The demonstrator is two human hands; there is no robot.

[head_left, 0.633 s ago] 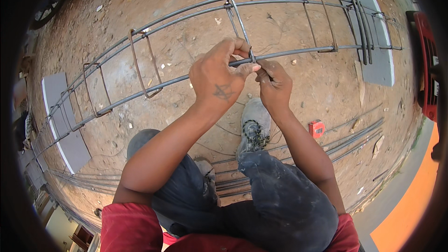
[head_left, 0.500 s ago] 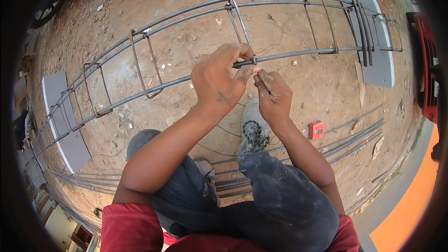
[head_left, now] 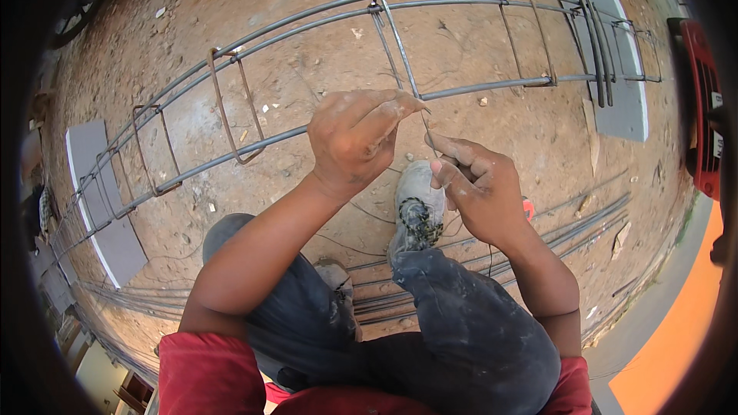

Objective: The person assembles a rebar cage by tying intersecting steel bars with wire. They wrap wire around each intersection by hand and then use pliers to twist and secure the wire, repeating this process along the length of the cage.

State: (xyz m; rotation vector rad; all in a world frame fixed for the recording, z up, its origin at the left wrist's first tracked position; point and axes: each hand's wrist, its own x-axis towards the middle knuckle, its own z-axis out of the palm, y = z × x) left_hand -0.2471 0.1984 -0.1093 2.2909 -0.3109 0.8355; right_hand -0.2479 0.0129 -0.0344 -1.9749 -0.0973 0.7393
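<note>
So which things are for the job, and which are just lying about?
Job, it seems: thin wire between left hand and right hand; steel stirrup; rebar cage.

Lying about, it seems: loose steel rods; pale scrap; red object, mostly hidden.

The cage's long bars (head_left: 492, 87) are dull steel grey, as is the middle stirrup (head_left: 398, 46), while the stirrup to its left (head_left: 224, 107) is rust brown and the thin wire (head_left: 428, 129) dark. Red sleeves (head_left: 207, 373) meet blue-black trousers (head_left: 492, 330) blotched with pale dust, above a whitish-grey shoe (head_left: 415, 180) with black laces (head_left: 413, 215). Reddish-tan ground (head_left: 307, 31), speckled white, surrounds grey boards (head_left: 115, 238) edged in white, near a bright orange surface (head_left: 680, 323).
</note>
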